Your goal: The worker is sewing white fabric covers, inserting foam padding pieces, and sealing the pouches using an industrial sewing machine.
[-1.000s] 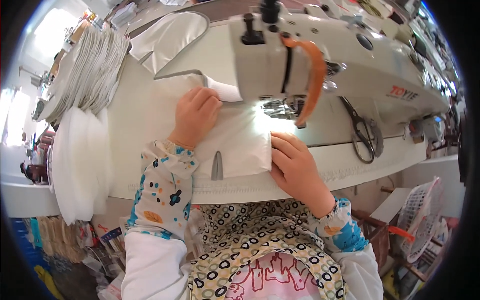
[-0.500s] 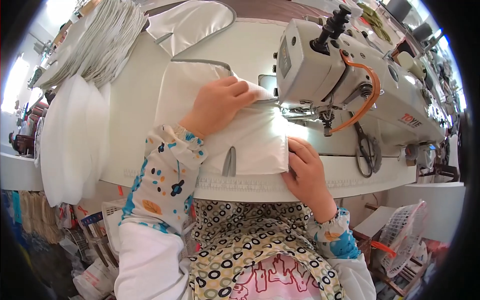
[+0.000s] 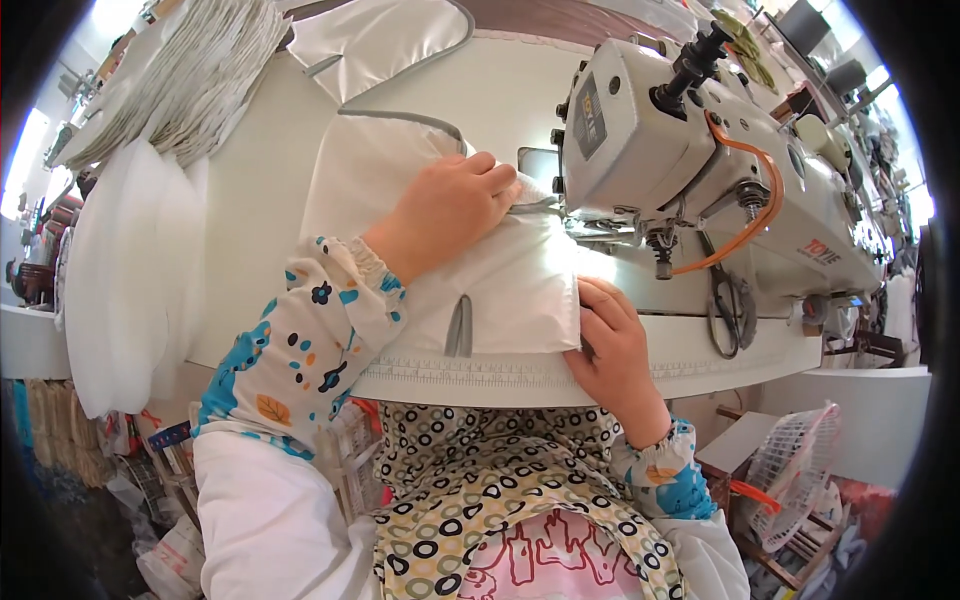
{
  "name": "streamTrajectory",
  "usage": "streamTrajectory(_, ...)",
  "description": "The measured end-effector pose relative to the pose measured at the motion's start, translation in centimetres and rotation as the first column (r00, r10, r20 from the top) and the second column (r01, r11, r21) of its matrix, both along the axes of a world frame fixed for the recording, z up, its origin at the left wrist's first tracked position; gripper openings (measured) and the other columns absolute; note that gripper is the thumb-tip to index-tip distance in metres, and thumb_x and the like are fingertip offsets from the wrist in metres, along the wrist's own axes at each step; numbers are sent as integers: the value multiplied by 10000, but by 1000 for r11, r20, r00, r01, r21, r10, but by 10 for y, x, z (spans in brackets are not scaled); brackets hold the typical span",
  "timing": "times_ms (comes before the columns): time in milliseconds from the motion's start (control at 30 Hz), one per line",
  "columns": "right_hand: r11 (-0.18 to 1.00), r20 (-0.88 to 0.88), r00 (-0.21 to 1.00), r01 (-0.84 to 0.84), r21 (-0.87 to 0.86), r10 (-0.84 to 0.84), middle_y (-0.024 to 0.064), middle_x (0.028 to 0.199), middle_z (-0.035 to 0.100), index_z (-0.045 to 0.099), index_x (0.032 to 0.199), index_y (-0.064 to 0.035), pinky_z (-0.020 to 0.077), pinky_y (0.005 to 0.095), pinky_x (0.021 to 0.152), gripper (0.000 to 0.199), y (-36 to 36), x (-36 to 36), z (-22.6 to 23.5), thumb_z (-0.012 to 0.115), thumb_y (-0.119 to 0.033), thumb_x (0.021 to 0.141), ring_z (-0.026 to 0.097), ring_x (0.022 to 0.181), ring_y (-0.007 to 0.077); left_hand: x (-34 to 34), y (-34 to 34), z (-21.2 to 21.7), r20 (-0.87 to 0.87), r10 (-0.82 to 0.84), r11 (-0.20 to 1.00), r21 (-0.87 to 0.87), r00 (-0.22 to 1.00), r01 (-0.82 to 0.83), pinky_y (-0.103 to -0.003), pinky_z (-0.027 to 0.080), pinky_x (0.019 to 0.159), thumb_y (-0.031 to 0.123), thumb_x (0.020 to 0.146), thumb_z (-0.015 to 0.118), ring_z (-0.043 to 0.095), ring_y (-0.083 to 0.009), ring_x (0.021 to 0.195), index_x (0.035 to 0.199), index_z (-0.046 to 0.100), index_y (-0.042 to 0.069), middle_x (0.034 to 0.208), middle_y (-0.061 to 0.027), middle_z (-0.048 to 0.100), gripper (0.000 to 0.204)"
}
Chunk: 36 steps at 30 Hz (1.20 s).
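Note:
A white satin-like fabric piece (image 3: pixel 510 295) with grey binding lies on the table under the lit front of a sewing machine (image 3: pixel 640 140). My left hand (image 3: pixel 445 215) is closed on its upper part, fingertips bunched at the grey-bound edge just left of the machine's needle area. My right hand (image 3: pixel 615 345) grips the lower right edge, its thumb at the corner and its fingers curled. A short grey-bound slit shows at the front of the piece. Glare and the machine's head hide the stitching point.
Another grey-edged white piece (image 3: pixel 385 45) lies behind. At the left are a tall stack of white pieces (image 3: pixel 185 80) and a pile of white padding (image 3: pixel 125 280). Dark scissors (image 3: pixel 725 310) rest right of the machine's needle area. A printed ruler (image 3: pixel 480 373) runs along the table's front edge.
My left hand's fingers have shifted slightly right toward the machine, and the left forearm has swung outward to the left. My right hand keeps its hold on the fabric's edge.

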State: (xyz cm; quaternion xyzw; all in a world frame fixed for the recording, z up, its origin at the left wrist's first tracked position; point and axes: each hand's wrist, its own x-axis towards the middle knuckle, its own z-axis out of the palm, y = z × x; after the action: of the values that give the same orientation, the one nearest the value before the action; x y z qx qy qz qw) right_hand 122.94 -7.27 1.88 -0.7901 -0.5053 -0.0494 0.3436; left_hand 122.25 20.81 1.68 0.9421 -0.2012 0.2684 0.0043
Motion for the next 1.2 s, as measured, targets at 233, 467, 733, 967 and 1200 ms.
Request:
streamTrajectory(233, 1000, -2, 1000, 6, -9, -6, 163, 1280, 652, 674, 1067, 18, 509, 457, 1008, 328, 0, -1, 0, 717, -8, 742, 606, 1204, 386, -3, -1, 2, -18, 17, 1000, 20, 1000, -17, -332, 529, 781, 142, 917, 643, 592, -184, 914, 1120, 731, 59, 978, -8, 597, 236)
streamTrajectory(467, 999, 5, 1000, -5, 34, 5, 164, 1277, 649, 675, 1062, 15, 515, 455, 987, 336, -3, -3, 3, 718, 0, 729, 614, 1185, 382, -12, 1, 6, -173, 80, 988, -117, 982, -101, -418, 488, 997, 141, 929, 611, 581, -295, 1158, 1261, 654, 24, 1153, -99, 614, 354)
streamTrajectory(733, 998, 39, 999, 26, 63, -29, 131, 1210, 657, 688, 1002, -9, 526, 466, 952, 250, -22, -15, -6, 698, 24, 755, 625, 1142, 360, -76, -80, 44, -305, -59, 951, -306, 951, -39, -493, 366, 1166, 291, 946, 662, 489, -370, 1363, 1295, 620, 21, 1411, -170, 556, 443)
streamTrajectory(967, 865, 105, 859, 493, 92, -500, 155, 1129, 673, 703, 1099, -49, 513, 441, 957, 258, -88, 10, 10, 630, 30, 864, 642, 1067, 353, -38, 57, 26, -83, 302, 880, -359, 950, -311, -473, 436, 1089, 123, 966, 590, 591, -392, 1220, 1221, 638, -17, 1298, -209, 646, 295)
streamTrajectory(1200, 558, 259, 643, 760, -334, -721, 250, 1179, 652, 618, 1220, -6, 491, 477, 948, 373, -172, 60, 7, 624, -20, 847, 607, 1122, 453, 8, 125, 69, -711, 305, 784, -190, 633, -591, -487, 438, 1051, 518, 1018, 541, 635, -401, 1132, 1100, 738, 45, 1066, -216, 725, 518)
